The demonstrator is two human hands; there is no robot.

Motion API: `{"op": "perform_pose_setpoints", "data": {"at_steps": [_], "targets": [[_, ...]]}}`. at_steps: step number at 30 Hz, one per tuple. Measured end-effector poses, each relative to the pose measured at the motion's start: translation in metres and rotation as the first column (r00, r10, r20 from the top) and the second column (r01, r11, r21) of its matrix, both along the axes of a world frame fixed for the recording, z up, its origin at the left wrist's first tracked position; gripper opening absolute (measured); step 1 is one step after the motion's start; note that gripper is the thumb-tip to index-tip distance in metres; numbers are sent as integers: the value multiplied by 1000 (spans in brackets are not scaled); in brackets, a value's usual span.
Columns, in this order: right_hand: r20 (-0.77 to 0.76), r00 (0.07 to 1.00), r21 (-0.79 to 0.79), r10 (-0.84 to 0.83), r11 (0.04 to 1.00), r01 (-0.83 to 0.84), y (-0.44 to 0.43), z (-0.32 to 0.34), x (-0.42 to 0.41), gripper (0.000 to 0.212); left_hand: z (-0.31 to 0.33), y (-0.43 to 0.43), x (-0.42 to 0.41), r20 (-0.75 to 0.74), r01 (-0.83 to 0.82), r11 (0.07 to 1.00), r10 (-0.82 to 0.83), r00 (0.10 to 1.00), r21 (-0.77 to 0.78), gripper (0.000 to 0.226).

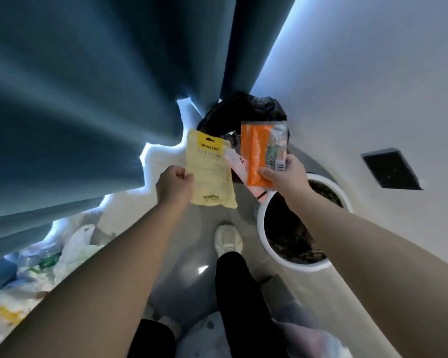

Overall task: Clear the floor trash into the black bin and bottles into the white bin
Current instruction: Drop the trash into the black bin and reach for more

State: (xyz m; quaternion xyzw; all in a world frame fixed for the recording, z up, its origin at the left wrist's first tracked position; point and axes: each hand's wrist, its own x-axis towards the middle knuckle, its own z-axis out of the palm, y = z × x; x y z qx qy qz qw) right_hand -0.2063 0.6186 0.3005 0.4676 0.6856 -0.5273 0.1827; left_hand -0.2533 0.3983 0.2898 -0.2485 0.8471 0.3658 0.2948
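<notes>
Fingers of the left hand are closed on a yellow pouch marked "WAITU"; an orange packet is pinched by the right hand. Both are held before the black bin; a white bin of dark contents stands rightward.

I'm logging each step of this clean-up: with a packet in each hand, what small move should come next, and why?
Probably reach both hands a little forward and let go over the black-lined bin. The left hand pinches a yellow plastic pouch, the right hand an orange snack packet, both wrappers held just short of its opening.
</notes>
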Motion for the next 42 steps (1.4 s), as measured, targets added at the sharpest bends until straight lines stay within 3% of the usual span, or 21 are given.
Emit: {"op": "perform_pose_setpoints", "data": {"at_steps": [10,14,16,20,22,27,30,33,36,38,42], "targets": [[59,996,18,-65,998,65,75,-55,2,41,-83,99,-53,69,121,992,-117,991,-48,18],[64,996,6,-59,998,59,75,-67,-3,41,-100,91,-49,61,172,984,-170,984,-41,38],[56,998,-6,-43,999,43,69,-69,-12,41,-98,78,-43,24,379,917,-379,925,-122,46],[44,999,-3,29,1000,-29,55,-75,-34,40,-84,47,-37,127,719,634,-719,684,-283,67],[36,998,13,47,999,-47,50,-84,-45,40,-81,33,-36,136,768,546,-778,613,-335,75],[23,997,36,71,997,-72,30,-117,-70,38,-83,5,-38,171,809,426,-834,524,-405,78],[100,985,127,143,980,-155,20,-137,-76,51,-91,-11,-39,194,820,380,-847,494,-427,79],[227,899,256,376,867,-427,14,-144,-73,80,-95,-22,-38,214,814,395,-830,515,-427,82],[317,678,384,663,564,-731,11,-138,-62,89,-90,-26,-30,234,813,398,-819,524,-425,85],[352,553,400,755,413,-818,13,-128,-55,89,-83,-26,-24,223,808,410,-817,531,-423,87],[396,435,393,809,279,-876,11,-100,-45,91,-63,-29,-11,207,801,436,-811,547,-412,89]]}}
